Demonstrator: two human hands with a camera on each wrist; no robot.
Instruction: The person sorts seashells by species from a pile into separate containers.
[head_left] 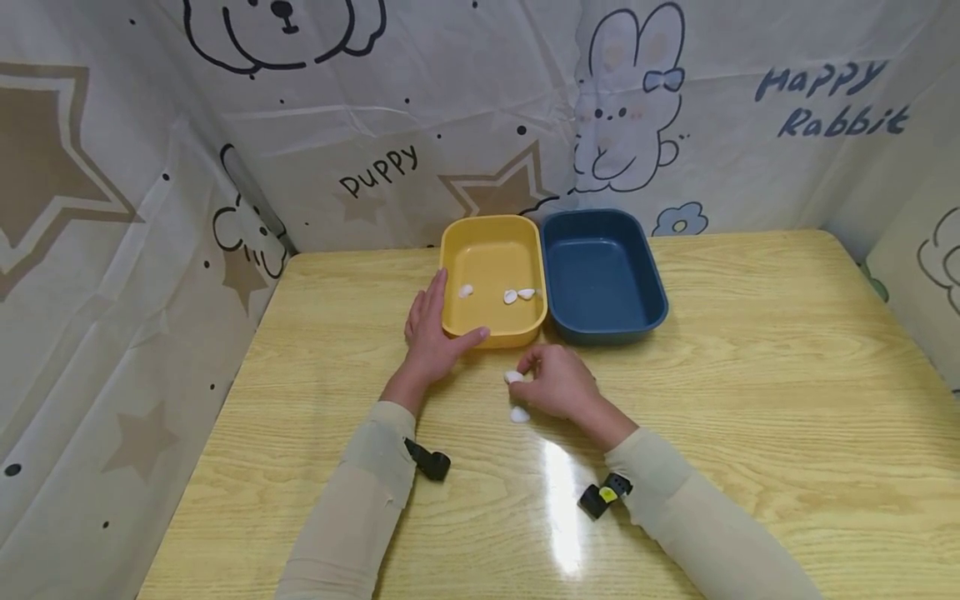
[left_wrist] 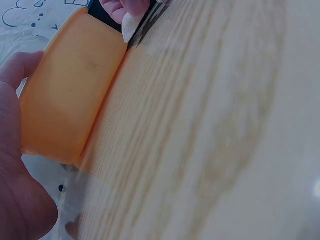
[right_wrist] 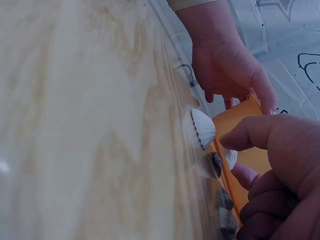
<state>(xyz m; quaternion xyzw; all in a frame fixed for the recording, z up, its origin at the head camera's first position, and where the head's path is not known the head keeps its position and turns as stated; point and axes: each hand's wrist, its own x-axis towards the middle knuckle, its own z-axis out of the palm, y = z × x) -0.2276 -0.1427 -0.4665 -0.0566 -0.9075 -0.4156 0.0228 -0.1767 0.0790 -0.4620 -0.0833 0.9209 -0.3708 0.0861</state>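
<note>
With thumb and index finger my right hand (head_left: 557,382) pinches a white seashell (head_left: 513,377) just in front of the yellow bin (head_left: 495,340). The right wrist view shows this shell partly hidden behind the fingers. A second white seashell (head_left: 520,414) lies on the table, nearer to me; its ribbed surface (right_wrist: 202,128) shows in the right wrist view. My left hand (head_left: 433,346) rests on the front left corner of the bin, fingers along its left wall, thumb on the front rim. Inside the bin lie a shell (head_left: 466,291) at the left and two more shells (head_left: 518,295) at the right.
A dark blue bin (head_left: 606,337) stands right beside the yellow one and holds nothing visible. Both stand near the back edge of the wooden table (head_left: 750,400). A printed cloth (head_left: 495,100) hangs behind and at the sides.
</note>
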